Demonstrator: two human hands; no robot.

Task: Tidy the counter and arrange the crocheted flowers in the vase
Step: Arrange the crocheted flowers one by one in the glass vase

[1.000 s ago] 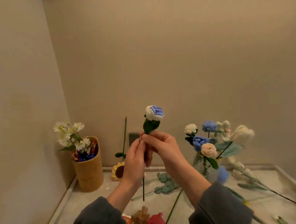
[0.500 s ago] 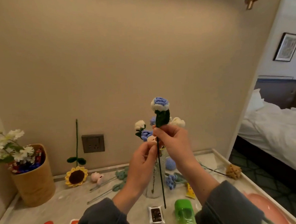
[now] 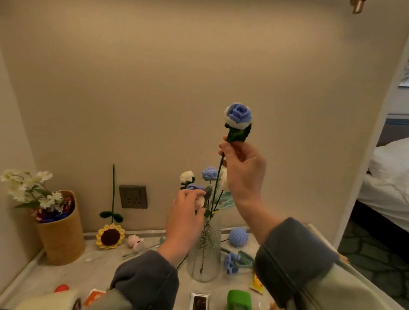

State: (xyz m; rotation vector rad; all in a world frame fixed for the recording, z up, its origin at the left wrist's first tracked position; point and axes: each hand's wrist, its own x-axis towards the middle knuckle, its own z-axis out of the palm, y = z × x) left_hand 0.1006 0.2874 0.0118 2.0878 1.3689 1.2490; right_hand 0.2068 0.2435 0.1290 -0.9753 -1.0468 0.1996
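Lifted higher than half a second ago, the right hand (image 3: 244, 174) alone carries the blue-and-white crocheted rose (image 3: 238, 115); the left hand (image 3: 185, 218) has left its stem and gone to the blooms in the glass vase (image 3: 205, 257). That vase stands upright on the marble counter (image 3: 69, 271), between the forearms. Right thumb and fingers pinch the green stem just under the rose head, and the stem slants down toward the vase mouth. Left fingers curl at a pale bloom (image 3: 199, 202); whether they grip it is unclear.
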